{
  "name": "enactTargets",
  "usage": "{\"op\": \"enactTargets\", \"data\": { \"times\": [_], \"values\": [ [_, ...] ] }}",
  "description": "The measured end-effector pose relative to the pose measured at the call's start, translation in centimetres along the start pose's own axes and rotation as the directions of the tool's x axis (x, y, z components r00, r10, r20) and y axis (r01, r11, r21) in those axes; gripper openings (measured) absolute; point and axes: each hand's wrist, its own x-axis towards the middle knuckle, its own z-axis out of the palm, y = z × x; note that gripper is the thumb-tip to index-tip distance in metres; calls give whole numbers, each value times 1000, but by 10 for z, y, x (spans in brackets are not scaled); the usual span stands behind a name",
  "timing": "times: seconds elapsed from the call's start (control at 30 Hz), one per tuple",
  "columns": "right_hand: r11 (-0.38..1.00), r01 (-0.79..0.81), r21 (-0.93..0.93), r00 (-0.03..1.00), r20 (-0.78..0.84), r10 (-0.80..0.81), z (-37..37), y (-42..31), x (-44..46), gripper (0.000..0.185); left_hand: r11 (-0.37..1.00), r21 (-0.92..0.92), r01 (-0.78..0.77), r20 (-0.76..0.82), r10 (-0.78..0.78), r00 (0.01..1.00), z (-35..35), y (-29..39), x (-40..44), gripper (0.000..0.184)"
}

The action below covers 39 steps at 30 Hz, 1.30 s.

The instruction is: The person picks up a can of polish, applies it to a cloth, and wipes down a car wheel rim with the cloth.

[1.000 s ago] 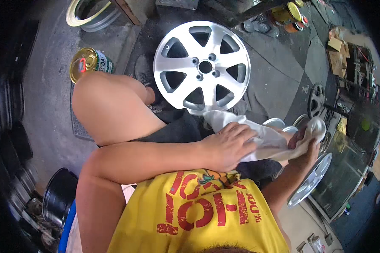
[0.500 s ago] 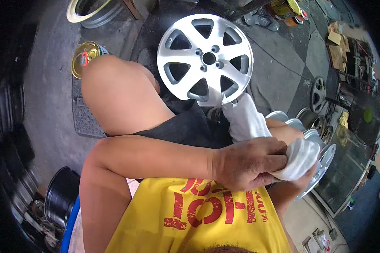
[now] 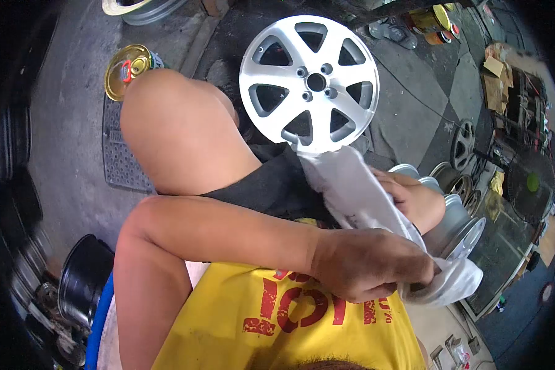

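Note:
A long white cloth (image 3: 361, 185) stretches from the silver alloy wheel's lower rim across my lap to my left hand. My left hand (image 3: 373, 265) is closed around the cloth's near end, which bunches and hangs past the fingers. Partly behind the cloth, beside my right thigh, my right hand (image 3: 393, 188) shows bent fingers at the cloth's edge; the rest of it is covered. Beyond my knees lies the silver alloy wheel (image 3: 308, 52), face up, with several spokes and bolt holes. The cloth's far end overlaps its bottom edge.
A gold-topped can (image 3: 118, 77) stands by my left knee, near a dark textured mat (image 3: 120, 145). Several silver rims (image 3: 459, 231) lean together at the right. A fan (image 3: 530, 182) stands farther right. A black rim (image 3: 83, 280) rests at lower left; paint cans (image 3: 431, 20) stand at the back.
The bundled cloth has been drawn out into a longer strip. My left hand has moved slightly down and right with its end, while my right hand has shifted up along the cloth.

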Motion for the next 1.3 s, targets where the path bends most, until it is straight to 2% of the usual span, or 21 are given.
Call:
{"op": "enactTargets", "data": {
  "times": [0.1, 0.17, 0.33, 0.43, 0.5, 0.57, 0.6, 0.63, 0.7, 0.73, 0.8, 0.87, 0.9, 1.0, 1.03, 1.1, 1.13, 1.2, 1.23, 1.27, 1.3],
  "values": [
    [999, -3, 33, 997, -80, 6, -16, 0, -3, 40, 991, 58, -119, 78, 114, 990, -7, 7, 6, 43],
    [997, -7, 78, 983, -183, 21, -40, 0, -7, 38, 961, 191, -199, -8, 205, 979, -8, 12, 9, 40],
    [966, 60, 252, 913, -404, 49, -129, 7, -20, 37, 970, 208, -125, -51, 138, 989, -4, -2, 1, 31],
    [949, 4, 314, 958, -275, 87, -174, 23, -29, 37, 970, 232, -71, -43, 83, 996, -8, 1, 2, 27],
    [969, -101, 224, 983, -128, 132, -183, 32, -41, 38, 963, 260, -72, -20, 80, 997, -21, 9, 9, 27],
    [947, -160, -280, 983, -130, 128, -131, 18, -56, 40, 931, 364, 7, -115, 38, 993, -45, 16, 21, 26],
    [929, -147, -340, 987, -111, 116, -118, 16, -56, 40, 927, 370, 65, -243, 29, 970, -55, 12, 24, 22],
    [947, -118, -298, 990, -104, 90, -108, 17, -55, 41, 945, 283, 162, -421, -29, 907, -65, 13, 32, 20],
    [981, -58, -184, 994, -96, 41, -89, 15, -54, 42, 891, 327, 315, -584, -72, 809, -93, 12, 47, 31],
    [989, -29, -146, 995, -103, 14, -83, 14, -52, 42, 956, 173, 239, -625, -81, 776, -104, 1, 50, 36],
    [996, 18, -85, 990, -137, -29, -79, 11, -45, 43, 715, 624, 315, -549, 114, 828, -109, -5, 50, 47],
    [997, 58, -44, 980, -188, -66, -76, 8, -37, 44, 841, 541, 7, -243, 149, 959, -96, -10, 54, 60],
    [997, 73, -30, 973, -218, -77, -74, 5, -32, 44, 896, 442, -44, -133, 114, 985, -84, -14, 57, 79],
    [994, 113, 10, 939, -327, -104, -72, 0, -12, 45, 973, 124, 196, 115, -210, 971, -26, -44, 45, 136],
    [992, 127, 24, 925, -364, -109, -71, -3, -5, 46, 957, 201, 209, 129, -237, 963, -19, -47, 40, 125],
    [987, 154, 44, 886, -449, -119, -72, -9, 13, 47, 782, 250, 570, 241, -621, 746, -7, -44, 26, 87],
    [986, 158, 45, 866, -485, -117, -73, -10, 23, 47, 782, 252, 571, 228, -621, 750, -2, -44, 22, 87],
    [991, 135, 18, 836, -539, -104, -74, -6, 45, 48, 682, 318, 658, 59, -707, 705, 6, -43, 16, 64],
    [995, 104, -7, 825, -558, -90, -74, 1, 57, 49, 682, 317, 659, 53, -707, 706, 0, -41, 15, 64],
    [997, 14, -77, 840, -540, -54, -71, 14, 70, 49, 565, 635, 527, 127, -749, 650, -7, -39, 14, 52],
    [974, -111, -196, 871, -491, 0, -65, 35, 83, 49, 400, 866, 301, 169, -800, 576, -12, -37, 12, 39]
  ]
}}
